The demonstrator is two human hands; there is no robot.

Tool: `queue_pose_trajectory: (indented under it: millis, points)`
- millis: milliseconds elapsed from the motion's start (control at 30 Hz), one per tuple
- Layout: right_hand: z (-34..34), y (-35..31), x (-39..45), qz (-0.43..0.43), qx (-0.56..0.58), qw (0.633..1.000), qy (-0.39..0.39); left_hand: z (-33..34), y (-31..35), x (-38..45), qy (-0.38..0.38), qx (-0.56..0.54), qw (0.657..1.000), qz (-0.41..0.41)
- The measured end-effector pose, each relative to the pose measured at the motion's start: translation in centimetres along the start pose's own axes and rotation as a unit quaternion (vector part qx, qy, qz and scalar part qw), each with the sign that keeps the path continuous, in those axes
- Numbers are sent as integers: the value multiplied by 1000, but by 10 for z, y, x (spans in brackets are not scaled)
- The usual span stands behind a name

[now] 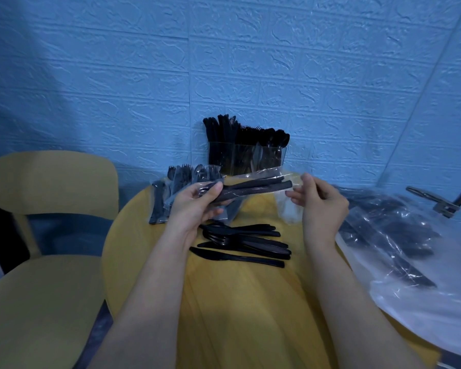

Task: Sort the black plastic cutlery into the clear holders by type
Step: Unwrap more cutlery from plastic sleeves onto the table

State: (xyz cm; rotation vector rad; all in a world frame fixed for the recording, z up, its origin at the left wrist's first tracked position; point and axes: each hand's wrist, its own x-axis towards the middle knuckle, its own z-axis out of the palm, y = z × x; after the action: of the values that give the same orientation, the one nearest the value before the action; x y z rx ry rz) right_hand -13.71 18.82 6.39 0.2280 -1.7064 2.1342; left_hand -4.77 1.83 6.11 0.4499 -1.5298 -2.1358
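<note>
A: Blue brick-textured wall (pixel 250 62) behind, round yellow bench (pixel 250 302) in front of you, yellow chair (pixel 51 195) on the left.

B: Hands?

A: Your left hand (pixel 197 201) grips one end of a clear-wrapped cutlery pack (pixel 256 186), held above the bench. Your right hand (pixel 320 201) pinches the wrapper's far-right end.

B: Risk?

A: Tear it hard and I'd guess the pieces shoot out, off the bench or into the loose cutlery (pixel 245 243) lying near you, mixing types. The clear holders (pixel 246 155) at the far edge look packed, so a careless drop-in could jam or tip them.

B: Else?

A: Unopened packs (pixel 176 187) far left, crumpled plastic sheeting (pixel 410 249) on the right, a metal clamp (pixel 437 201) above it.
</note>
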Motion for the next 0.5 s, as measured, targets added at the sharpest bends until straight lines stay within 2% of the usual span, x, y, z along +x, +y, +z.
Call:
queue_pose_trajectory:
  millis: [100, 167, 267, 300, 367, 433, 500]
  points:
    - [0, 2, 1, 77, 28, 996, -23, 0, -3, 1, 23, -18, 999, 14]
    - [1, 7, 4, 95, 22, 995, -20, -2, -4, 3, 51, -26, 998, 27]
    - [0, 5, 5, -16, -42, 999, 20, -4, -6, 5, 79, -15, 995, 53]
    - [-1, 1, 4, -74, -62, 995, 5, -4, -6, 5, 83, -6, 995, 61]
    - [0, -1, -2, -159, -133, 975, -74, -4, -7, 6, 87, 20, 993, 79]
    - [3, 3, -6, -181, -226, 946, -144, -4, -7, 6, 88, 46, 991, 88]
    - [5, 9, -6, -163, -274, 933, -167, -4, -7, 5, 87, 59, 990, 91]
